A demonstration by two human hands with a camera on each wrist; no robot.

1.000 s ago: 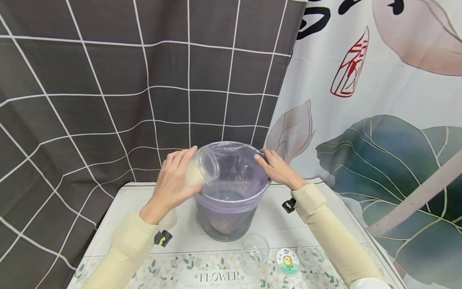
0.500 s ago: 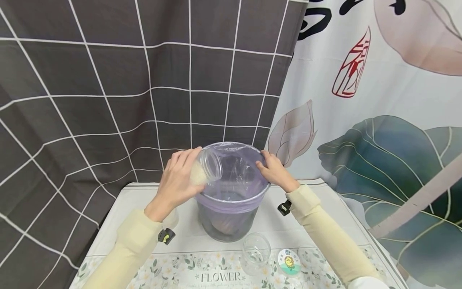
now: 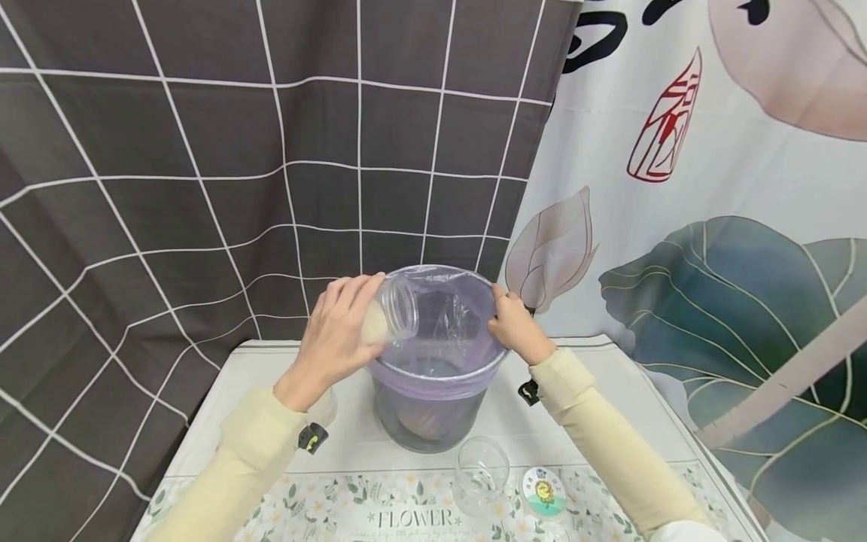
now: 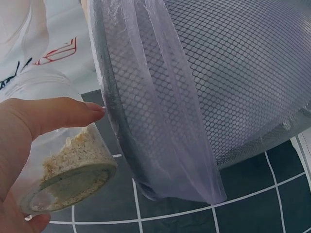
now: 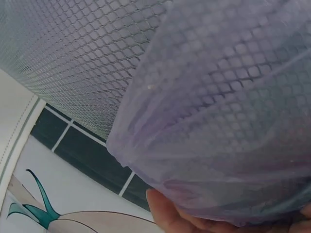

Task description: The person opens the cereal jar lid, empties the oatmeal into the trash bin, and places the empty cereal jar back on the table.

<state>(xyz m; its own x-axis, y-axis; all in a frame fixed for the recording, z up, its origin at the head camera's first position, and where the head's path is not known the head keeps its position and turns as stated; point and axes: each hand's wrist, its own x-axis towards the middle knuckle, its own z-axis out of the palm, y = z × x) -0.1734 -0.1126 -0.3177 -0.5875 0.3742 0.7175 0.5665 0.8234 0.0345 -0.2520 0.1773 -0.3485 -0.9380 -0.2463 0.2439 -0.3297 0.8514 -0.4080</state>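
Note:
My left hand [image 3: 342, 331] grips a clear jar [image 4: 80, 187] that is tilted over, its mouth facing into a mesh trash bin [image 3: 427, 425]. Pale grains [image 4: 77, 155] lie along the lower side and bottom of the jar. A thin purple bin liner [image 3: 433, 388] is folded over the bin's rim and lines the inside. On the bin's right edge, my right hand [image 3: 516, 327] grips the rim through the liner; some of its fingers are hidden behind the bin in the right wrist view. The bin stands upright on the table.
Nearer than the bin, a clear glass container [image 3: 482, 467] stands beside a round lid [image 3: 543, 491] with a flower picture. A pale round object [image 3: 323, 406] is partly hidden behind my left wrist. The white table [image 3: 515, 421] meets hanging cloths at the back.
The left hand and jar have shifted slightly right, and the jar still points into the bin. My right hand's fingers have curled closer around the rim, its forearm drawing inward.

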